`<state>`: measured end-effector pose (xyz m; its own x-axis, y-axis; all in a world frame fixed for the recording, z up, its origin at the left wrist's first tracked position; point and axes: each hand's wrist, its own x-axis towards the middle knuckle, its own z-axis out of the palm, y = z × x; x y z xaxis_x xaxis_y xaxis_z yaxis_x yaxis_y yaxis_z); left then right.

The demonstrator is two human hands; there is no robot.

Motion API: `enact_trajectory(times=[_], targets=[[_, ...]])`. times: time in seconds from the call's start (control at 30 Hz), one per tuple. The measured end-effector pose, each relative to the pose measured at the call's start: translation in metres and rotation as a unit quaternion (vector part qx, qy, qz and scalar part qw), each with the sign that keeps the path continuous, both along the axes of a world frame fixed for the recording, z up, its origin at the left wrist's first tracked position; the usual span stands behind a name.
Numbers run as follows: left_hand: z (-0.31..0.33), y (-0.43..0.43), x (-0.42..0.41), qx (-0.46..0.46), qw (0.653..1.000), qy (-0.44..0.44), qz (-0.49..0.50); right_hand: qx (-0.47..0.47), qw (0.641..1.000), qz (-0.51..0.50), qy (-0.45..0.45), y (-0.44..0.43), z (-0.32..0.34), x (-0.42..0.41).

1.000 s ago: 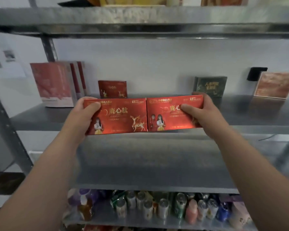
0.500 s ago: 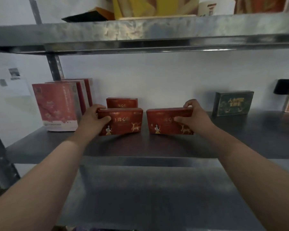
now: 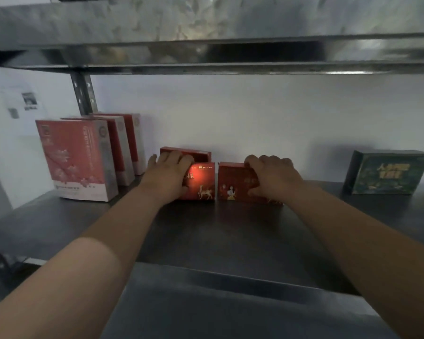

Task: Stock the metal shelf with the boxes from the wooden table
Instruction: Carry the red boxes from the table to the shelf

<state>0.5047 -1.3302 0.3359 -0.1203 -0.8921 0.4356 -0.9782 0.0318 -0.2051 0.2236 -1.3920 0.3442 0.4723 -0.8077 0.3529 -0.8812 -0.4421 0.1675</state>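
Two red boxes with gold deer stand upright side by side on the metal shelf, near its back. My left hand grips the left red box over its top left corner. My right hand grips the right red box over its top right part. A third red box of the same kind stands behind the left one, against the wall.
Three tall red-and-white boxes stand in a row at the shelf's left. A dark green box stands at the right. The upper shelf's metal board hangs low overhead. A lower shelf edge lies in front.
Both hands carried the two red boxes from in front of the shelf deeper onto it and set them down upright in front of the third red box.
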Motion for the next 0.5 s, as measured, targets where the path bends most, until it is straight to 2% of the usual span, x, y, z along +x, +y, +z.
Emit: enact_trajectory(times=[0.33, 0.5], targets=[[-0.034, -0.019, 0.018, -0.107, 0.994, -0.002, 0.016, -0.055, 0.998, -0.028, -0.026, -0.050, -0.020, 0.024], [-0.035, -0.024, 0.018, -0.111, 0.993, 0.017, 0.020, -0.088, 0.995, -0.025, -0.035, -0.059, -0.030, 0.024]])
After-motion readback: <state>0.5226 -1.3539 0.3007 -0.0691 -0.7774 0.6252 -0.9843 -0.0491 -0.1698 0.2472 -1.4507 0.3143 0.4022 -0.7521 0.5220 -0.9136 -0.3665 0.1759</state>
